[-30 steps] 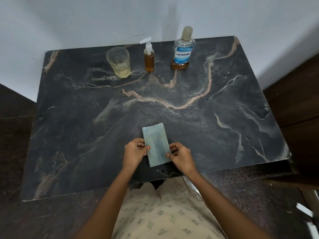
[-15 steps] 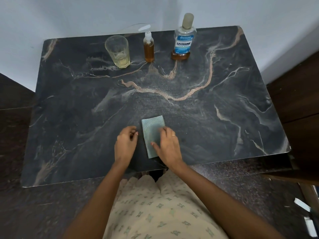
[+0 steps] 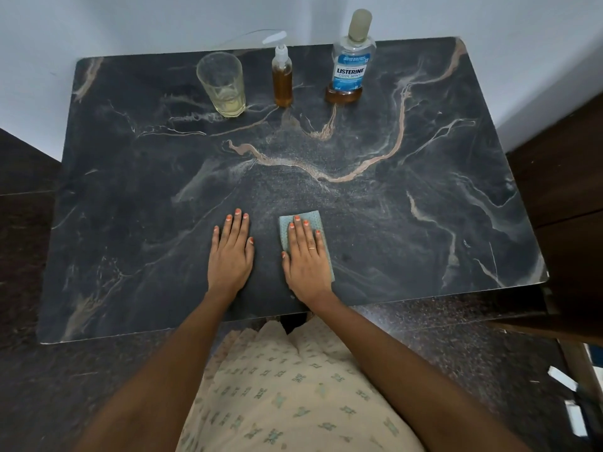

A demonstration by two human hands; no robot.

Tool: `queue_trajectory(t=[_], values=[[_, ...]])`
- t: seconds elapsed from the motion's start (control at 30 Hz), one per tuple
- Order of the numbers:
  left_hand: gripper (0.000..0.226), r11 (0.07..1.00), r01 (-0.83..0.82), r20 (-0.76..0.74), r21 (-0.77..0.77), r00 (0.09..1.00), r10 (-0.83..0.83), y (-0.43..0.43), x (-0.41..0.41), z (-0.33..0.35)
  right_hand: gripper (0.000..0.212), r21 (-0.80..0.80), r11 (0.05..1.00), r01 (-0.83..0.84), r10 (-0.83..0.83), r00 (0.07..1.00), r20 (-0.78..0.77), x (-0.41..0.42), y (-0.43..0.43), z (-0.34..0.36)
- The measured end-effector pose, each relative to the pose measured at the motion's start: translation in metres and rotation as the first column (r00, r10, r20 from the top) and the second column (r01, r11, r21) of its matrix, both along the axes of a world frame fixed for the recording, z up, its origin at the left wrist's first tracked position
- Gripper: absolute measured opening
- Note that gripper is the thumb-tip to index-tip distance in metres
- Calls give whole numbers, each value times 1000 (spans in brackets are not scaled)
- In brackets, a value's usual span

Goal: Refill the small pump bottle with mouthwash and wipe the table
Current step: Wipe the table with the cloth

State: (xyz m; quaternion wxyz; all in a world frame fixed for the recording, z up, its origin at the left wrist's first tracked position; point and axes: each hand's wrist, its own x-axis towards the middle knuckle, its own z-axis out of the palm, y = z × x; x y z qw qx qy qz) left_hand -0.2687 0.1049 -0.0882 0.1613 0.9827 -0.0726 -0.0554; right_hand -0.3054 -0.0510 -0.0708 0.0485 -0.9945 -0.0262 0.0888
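Cloth [image 3: 316,220]: folded, flat on the bench [image 3: 424,190] near the front edge, mostly under the right hand [image 3: 306,256].
Right hand: released, palm pressing the cloth, not gripping.
Left hand [image 3: 231,252]: released, flat on bare bench beside it.
Pump bottle [image 3: 282,76]: at the back, amber-filled, between glass [image 3: 222,84] and mouthwash [image 3: 351,63].
Wiping well: even pressure, overlapping strokes, clear of the bottles.
Hidden: cloth's near half; spills hard to tell from marbling.

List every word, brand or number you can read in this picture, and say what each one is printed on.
"LISTERINE": blue label of the mouthwash bottle, back right of the table.
"COOL MINT": same label, just beneath the brand.
Smaller print above and below those words: too small to read.
Pump bottle, glass, cloth: no text visible.
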Motion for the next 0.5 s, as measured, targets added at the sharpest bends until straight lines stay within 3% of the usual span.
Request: queue_trajectory(t=[0.1, 0.27, 0.5], values=[[53, 1000, -3, -8, 7, 1000, 3, 0, 0, 0, 57, 49, 998, 29, -27, 999, -24, -1, -37, -5], [55, 1000, -20, -15, 20, 1000, 20, -1, 1, 0, 62, 16, 973, 231, -231, 973, -2, -5, -111, -3], [53, 999, -15, -12, 29, 1000, 15, -2, 1, 0, 51, 101, 945, 310, -307, 951, -42, 1, -110, -1]])
